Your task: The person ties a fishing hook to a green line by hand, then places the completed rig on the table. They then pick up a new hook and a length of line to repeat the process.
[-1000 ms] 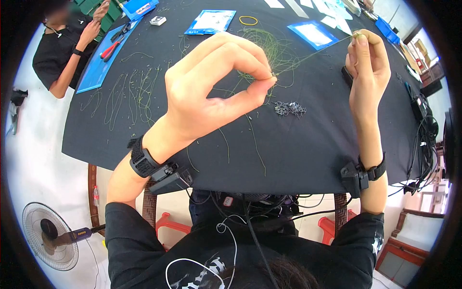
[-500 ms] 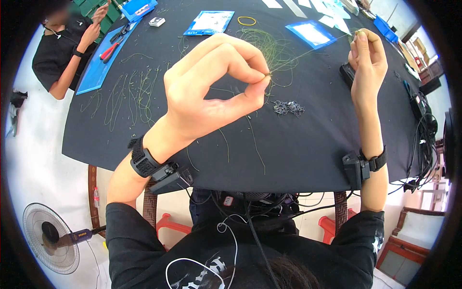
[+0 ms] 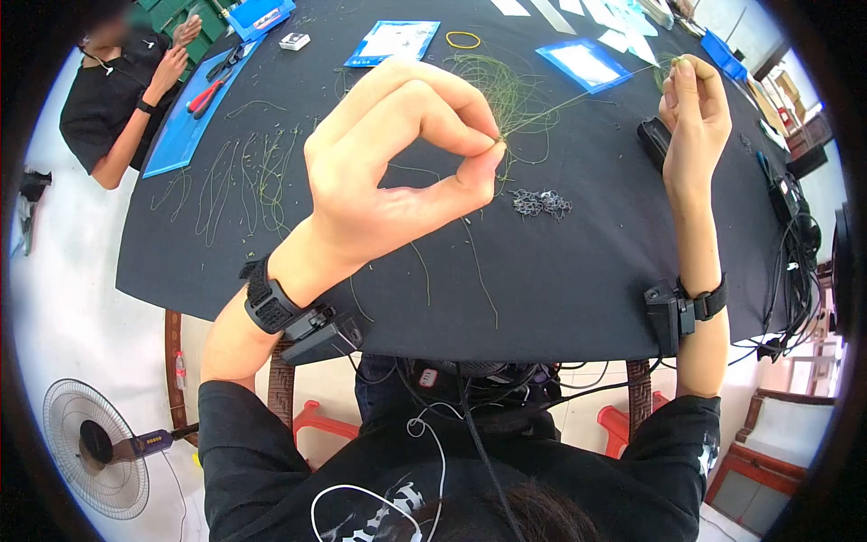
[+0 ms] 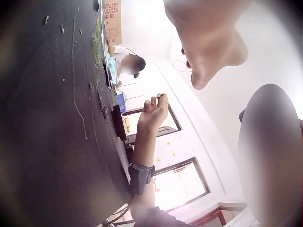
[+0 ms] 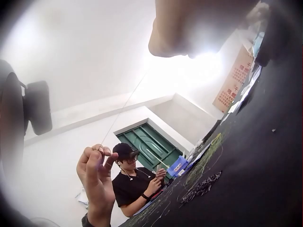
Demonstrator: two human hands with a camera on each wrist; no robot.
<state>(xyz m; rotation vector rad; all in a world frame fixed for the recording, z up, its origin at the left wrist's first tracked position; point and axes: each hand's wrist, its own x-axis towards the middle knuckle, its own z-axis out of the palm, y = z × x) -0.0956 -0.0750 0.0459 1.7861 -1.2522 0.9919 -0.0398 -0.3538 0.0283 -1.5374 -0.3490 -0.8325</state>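
My left hand (image 3: 348, 176) is raised over the table, pinching a thin green line (image 3: 578, 101) between thumb and index finger. The line runs taut up to my right hand (image 3: 695, 135), whose thumb and curled fingers pinch its other end at the far right. In the right wrist view the stretched line (image 5: 124, 105) slants up from my left hand (image 5: 96, 177). Behind the left fingertips lies a loose tangle of green line (image 3: 492, 81). A small heap of dark metal hooks or links (image 3: 542, 204) sits between the hands.
Cut lengths of green line (image 3: 262, 185) lie at left. Farther back are a blue-edged packet (image 3: 393, 43), another packet (image 3: 585, 65), a yellow rubber band (image 3: 463, 40) and red-handled pliers (image 3: 206, 98). A black object (image 3: 654, 140) stands by my right wrist. Another person (image 3: 113, 99) sits at upper left.
My left hand has drifted slightly left, keeping its pinch. The right hand has shifted a little, still holding the line. The other person's hands have moved slightly.
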